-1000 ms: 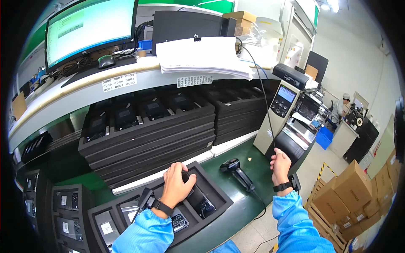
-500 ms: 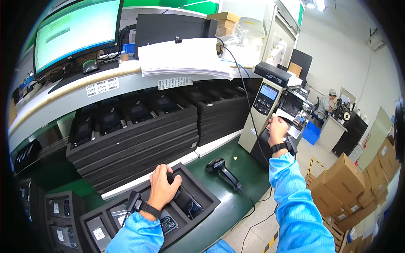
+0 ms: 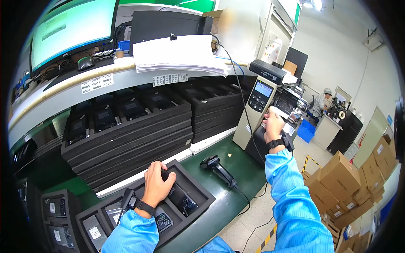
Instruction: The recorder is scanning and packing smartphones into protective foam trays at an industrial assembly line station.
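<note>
My left hand (image 3: 157, 184) is at the black foam tray (image 3: 206, 202), its fingers closed around the upper end of a dark smartphone (image 3: 184, 201) in a slot. Another phone (image 3: 163, 222) with round camera lenses lies in the tray beside my wrist, partly covered by my sleeve. My right hand (image 3: 274, 125) reaches to the front of the label printer (image 3: 258, 99). Its fingers are pinched at a white label (image 3: 282, 112) by the printer's mouth; the fingertips are partly hidden.
A black barcode scanner (image 3: 219, 169) lies on the green table (image 3: 198, 179), its cable trailing off the front edge. Stacked foam trays (image 3: 130, 145) stand behind, below a shelf with papers (image 3: 177, 55) and a monitor (image 3: 71, 33). Cartons (image 3: 333, 177) are at right; a person (image 3: 321, 103) sits farther back.
The whole view has shifted slightly, moving the scene left and up. My right fingers have drawn in closer at the printer's mouth. My left hand keeps its hold on the phone.
</note>
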`<state>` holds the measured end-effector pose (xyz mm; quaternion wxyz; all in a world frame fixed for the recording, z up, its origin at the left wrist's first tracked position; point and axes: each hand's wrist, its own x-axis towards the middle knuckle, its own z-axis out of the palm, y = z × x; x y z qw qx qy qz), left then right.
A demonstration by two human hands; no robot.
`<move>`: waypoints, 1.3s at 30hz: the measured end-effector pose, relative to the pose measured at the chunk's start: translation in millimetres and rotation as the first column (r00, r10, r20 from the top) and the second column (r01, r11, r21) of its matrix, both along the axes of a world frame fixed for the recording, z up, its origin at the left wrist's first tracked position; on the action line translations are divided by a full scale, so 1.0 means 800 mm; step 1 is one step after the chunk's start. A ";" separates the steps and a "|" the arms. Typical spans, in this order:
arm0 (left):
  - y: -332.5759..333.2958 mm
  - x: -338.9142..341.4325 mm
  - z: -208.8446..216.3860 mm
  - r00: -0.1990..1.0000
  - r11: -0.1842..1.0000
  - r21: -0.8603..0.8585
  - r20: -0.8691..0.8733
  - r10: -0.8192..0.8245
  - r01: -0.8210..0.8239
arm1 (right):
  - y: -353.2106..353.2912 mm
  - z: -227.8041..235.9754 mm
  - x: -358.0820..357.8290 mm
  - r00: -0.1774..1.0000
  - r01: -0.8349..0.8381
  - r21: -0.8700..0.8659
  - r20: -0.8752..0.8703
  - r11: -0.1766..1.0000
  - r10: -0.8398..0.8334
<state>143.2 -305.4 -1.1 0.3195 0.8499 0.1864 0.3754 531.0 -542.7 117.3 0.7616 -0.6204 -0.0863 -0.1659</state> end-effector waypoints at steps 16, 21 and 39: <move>0.006 0.000 -0.005 1.000 1.000 -0.015 -0.016 -0.027 0.026 | -0.008 -0.090 -0.233 0.633 -0.771 -0.449 -0.468 0.451 0.617; 0.008 0.002 -0.011 1.000 1.000 -0.008 -0.006 -0.028 0.028 | 0.033 -0.076 -0.280 0.138 -0.869 -0.395 -0.772 -0.299 0.620; -0.002 0.007 -0.016 0.994 0.976 0.216 -0.104 0.026 -0.003 | 0.010 -0.130 -0.249 0.725 -0.609 -0.658 -0.237 0.442 0.646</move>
